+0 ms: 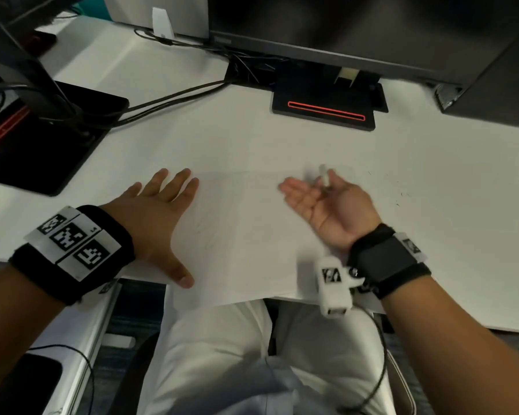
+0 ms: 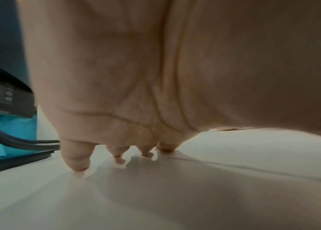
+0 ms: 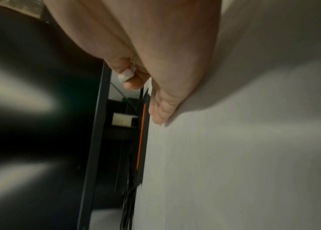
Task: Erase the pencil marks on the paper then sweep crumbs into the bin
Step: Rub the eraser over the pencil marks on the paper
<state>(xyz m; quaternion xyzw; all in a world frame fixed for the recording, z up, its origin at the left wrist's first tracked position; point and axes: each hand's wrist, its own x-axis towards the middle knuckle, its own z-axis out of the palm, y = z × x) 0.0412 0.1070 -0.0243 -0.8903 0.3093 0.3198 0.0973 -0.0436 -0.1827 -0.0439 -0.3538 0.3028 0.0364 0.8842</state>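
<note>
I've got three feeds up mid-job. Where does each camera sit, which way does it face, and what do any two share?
Head: on the head, looking down at the desk, paper, both forearms, lap.
Left wrist: under the left hand, facing along the palm; fingertips touch the desk.
Right wrist: along the right hand, rolled sideways; the thumb pinches a white eraser.
Shared: head and right wrist both show the red-striped monitor base.

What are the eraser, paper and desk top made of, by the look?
Eraser: likely white rubber or vinyl, matte; blurred, so unsure. Paper: thin matte white sheet; faint creases, its near edge overhangs the desk. Desk top: probably smooth white laminate; soft reflections.
</note>
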